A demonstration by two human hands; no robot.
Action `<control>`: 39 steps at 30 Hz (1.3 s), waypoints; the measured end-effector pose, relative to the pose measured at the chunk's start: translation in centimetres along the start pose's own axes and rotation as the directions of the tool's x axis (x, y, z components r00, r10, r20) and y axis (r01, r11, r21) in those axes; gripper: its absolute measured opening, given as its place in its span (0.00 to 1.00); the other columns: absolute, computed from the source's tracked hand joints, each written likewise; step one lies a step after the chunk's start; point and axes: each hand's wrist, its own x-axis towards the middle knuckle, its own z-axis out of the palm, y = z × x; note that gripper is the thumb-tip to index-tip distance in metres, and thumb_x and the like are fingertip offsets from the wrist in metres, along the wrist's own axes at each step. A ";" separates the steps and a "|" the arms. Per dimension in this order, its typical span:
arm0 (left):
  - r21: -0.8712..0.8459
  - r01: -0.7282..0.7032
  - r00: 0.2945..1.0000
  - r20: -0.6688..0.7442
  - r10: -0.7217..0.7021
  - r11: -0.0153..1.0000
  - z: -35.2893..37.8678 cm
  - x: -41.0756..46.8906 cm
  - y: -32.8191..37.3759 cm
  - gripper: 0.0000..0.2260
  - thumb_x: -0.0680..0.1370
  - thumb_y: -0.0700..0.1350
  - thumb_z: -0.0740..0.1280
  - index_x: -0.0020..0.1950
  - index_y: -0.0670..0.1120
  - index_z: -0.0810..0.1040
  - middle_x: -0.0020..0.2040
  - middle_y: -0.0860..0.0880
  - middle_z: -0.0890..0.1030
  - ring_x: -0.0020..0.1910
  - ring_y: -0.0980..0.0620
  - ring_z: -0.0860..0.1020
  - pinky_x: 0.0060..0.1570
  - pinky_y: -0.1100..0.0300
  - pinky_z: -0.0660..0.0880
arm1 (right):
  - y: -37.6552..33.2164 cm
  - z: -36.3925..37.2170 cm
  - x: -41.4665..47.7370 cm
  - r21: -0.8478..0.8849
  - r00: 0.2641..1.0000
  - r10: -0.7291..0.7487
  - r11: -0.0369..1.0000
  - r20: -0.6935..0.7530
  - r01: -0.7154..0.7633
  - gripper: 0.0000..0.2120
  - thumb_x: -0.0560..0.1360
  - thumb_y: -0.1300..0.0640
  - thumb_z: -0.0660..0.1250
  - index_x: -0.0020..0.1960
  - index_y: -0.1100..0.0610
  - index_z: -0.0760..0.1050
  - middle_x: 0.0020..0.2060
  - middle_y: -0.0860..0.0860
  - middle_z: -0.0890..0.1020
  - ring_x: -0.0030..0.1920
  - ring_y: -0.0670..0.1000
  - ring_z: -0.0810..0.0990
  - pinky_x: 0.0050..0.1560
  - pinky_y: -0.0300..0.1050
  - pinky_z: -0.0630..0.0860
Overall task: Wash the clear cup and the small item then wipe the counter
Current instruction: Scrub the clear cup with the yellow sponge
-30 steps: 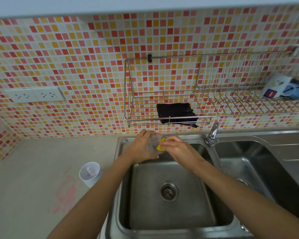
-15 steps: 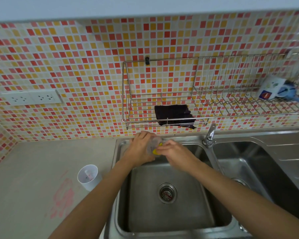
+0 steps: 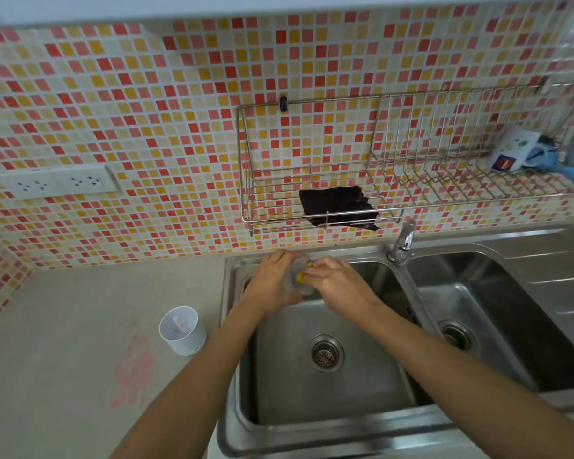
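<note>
From the head camera we look down on a double stainless-steel sink (image 3: pixel 232 326) set into a pale beige counter (image 3: pixel 63 376). Over the far end of the left basin, at about 12 o'clock from its round drain strainer (image 3: pixel 327 353), our left hand (image 3: pixel 274 281) wraps around the clear plastic cup (image 3: pixel 295 279), fingers curled over its far side, the cup lying tilted toward the right. Our right hand (image 3: pixel 340 284) pinches a small yellow sponge (image 3: pixel 300 276) at the cup's mouth; how far it goes inside we cannot tell.

At 9 o'clock from the drain, on the counter just beside the sink's left rim, stands a small white plastic tub (image 3: pixel 183 330), upright, with something small and pinkish lying in it that we cannot make out. At 7 o'clock from the tub a smeared pink stain (image 3: pixel 131 376) marks the counter.

At 1 o'clock from our hands rises the chrome tap (image 3: pixel 403 243), between the two basins. Above it, on the wall of red, orange and cream mosaic tiles (image 3: pixel 146 111), hangs a steel wire rack (image 3: pixel 411 167). A dark folded cloth (image 3: pixel 337 205) lies on the rack's lower left shelf, one corner drooping through the wires. At the rack's right end, near 2 o'clock, sit a white carton (image 3: pixel 512 147) and a blue object (image 3: pixel 544 154) touching it. At 10 o'clock, a white double wall socket (image 3: pixel 58 183) is set into the tiles.
</note>
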 end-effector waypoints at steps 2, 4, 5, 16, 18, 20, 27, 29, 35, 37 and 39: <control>-0.011 -0.033 0.999 0.022 0.033 0.999 -1.0 0.2 0.1 0.35 0.64 0.47 0.78 0.68 0.45 0.70 0.64 0.47 0.73 0.64 0.48 0.70 0.66 0.52 0.67 | -1.0 0.3 0.0 0.007 0.998 0.030 1.000 -0.064 -0.029 0.22 0.63 0.69 0.74 0.56 0.55 0.81 0.53 0.51 0.83 0.54 0.57 0.78 0.50 0.53 0.77; 0.006 -0.057 0.997 0.054 0.056 0.998 -1.7 0.1 0.0 0.33 0.65 0.45 0.78 0.68 0.42 0.71 0.64 0.46 0.74 0.63 0.46 0.70 0.66 0.52 0.65 | -1.9 1.2 0.3 0.165 0.991 0.115 0.981 -0.074 -0.101 0.17 0.69 0.68 0.71 0.55 0.54 0.82 0.52 0.50 0.84 0.53 0.56 0.77 0.53 0.49 0.76; 0.009 -0.054 0.996 0.067 0.053 0.998 -1.8 -0.1 -0.3 0.33 0.65 0.45 0.77 0.68 0.42 0.71 0.64 0.45 0.74 0.64 0.46 0.70 0.66 0.53 0.65 | -2.1 1.7 0.6 0.255 0.987 0.161 0.955 -0.019 -0.151 0.14 0.72 0.66 0.68 0.55 0.54 0.82 0.51 0.50 0.84 0.53 0.55 0.76 0.56 0.46 0.74; -0.072 -0.016 0.994 0.103 0.023 0.997 -1.2 -0.8 -3.8 0.35 0.63 0.51 0.78 0.68 0.50 0.70 0.65 0.49 0.72 0.65 0.48 0.70 0.63 0.49 0.71 | -5.1 3.0 0.7 0.202 0.972 0.203 0.963 -0.117 -0.177 0.17 0.68 0.69 0.71 0.53 0.55 0.83 0.51 0.52 0.85 0.50 0.57 0.78 0.50 0.51 0.78; -0.030 -0.021 0.991 0.131 0.025 0.999 -0.7 -1.0 -4.4 0.35 0.62 0.52 0.78 0.67 0.51 0.70 0.66 0.50 0.72 0.65 0.48 0.70 0.63 0.48 0.71 | -5.7 3.4 0.4 0.373 0.952 0.303 0.879 0.048 -0.298 0.13 0.75 0.65 0.66 0.56 0.54 0.82 0.52 0.53 0.84 0.51 0.56 0.78 0.56 0.47 0.74; -0.029 -0.021 0.991 0.132 0.025 0.999 -0.2 -1.6 -4.6 0.36 0.62 0.51 0.78 0.67 0.52 0.70 0.66 0.51 0.73 0.65 0.49 0.70 0.63 0.49 0.71 | -5.6 3.2 0.4 0.351 0.948 0.297 0.881 0.111 -0.317 0.13 0.75 0.63 0.66 0.56 0.52 0.82 0.51 0.53 0.84 0.51 0.55 0.78 0.56 0.48 0.75; -0.048 -0.078 0.988 0.132 0.084 0.996 -0.6 -0.8 -4.0 0.37 0.63 0.47 0.78 0.70 0.50 0.68 0.66 0.50 0.72 0.66 0.49 0.67 0.64 0.59 0.63 | -5.3 1.8 -0.2 0.061 0.975 0.207 0.977 -0.076 -0.203 0.17 0.65 0.68 0.69 0.50 0.54 0.83 0.48 0.50 0.85 0.48 0.57 0.80 0.43 0.50 0.78; -0.015 -0.084 0.984 0.155 0.085 0.996 -0.6 -0.9 -4.0 0.37 0.63 0.47 0.78 0.70 0.51 0.68 0.67 0.51 0.71 0.66 0.50 0.66 0.61 0.62 0.61 | -5.5 1.8 -0.1 0.185 0.962 0.273 0.944 0.018 -0.272 0.15 0.72 0.65 0.66 0.54 0.52 0.83 0.49 0.51 0.85 0.51 0.56 0.77 0.50 0.49 0.76; -0.069 -0.005 0.985 0.174 0.017 0.998 -0.9 -0.9 -4.9 0.38 0.62 0.48 0.79 0.70 0.54 0.67 0.68 0.53 0.70 0.67 0.49 0.67 0.67 0.53 0.66 | -4.8 0.9 -0.4 0.287 0.938 0.335 0.911 -0.092 -0.297 0.16 0.74 0.66 0.66 0.57 0.51 0.82 0.53 0.46 0.84 0.53 0.51 0.76 0.53 0.42 0.74; -0.086 -0.003 0.984 0.176 0.018 0.996 -1.3 -0.8 -4.6 0.39 0.62 0.49 0.79 0.69 0.54 0.66 0.69 0.53 0.70 0.68 0.49 0.67 0.67 0.49 0.68 | -4.7 0.7 -0.7 0.357 0.918 0.377 0.880 -0.124 -0.313 0.16 0.74 0.67 0.66 0.57 0.52 0.82 0.53 0.46 0.84 0.52 0.51 0.76 0.55 0.43 0.75; -0.126 -0.001 0.983 0.182 0.024 0.992 -1.6 -0.6 -4.3 0.38 0.63 0.49 0.79 0.70 0.54 0.66 0.69 0.52 0.70 0.68 0.49 0.67 0.67 0.47 0.68 | -4.7 0.6 -1.0 0.398 0.887 0.436 0.849 -0.153 -0.349 0.16 0.73 0.68 0.66 0.57 0.53 0.82 0.56 0.47 0.82 0.53 0.51 0.77 0.58 0.46 0.75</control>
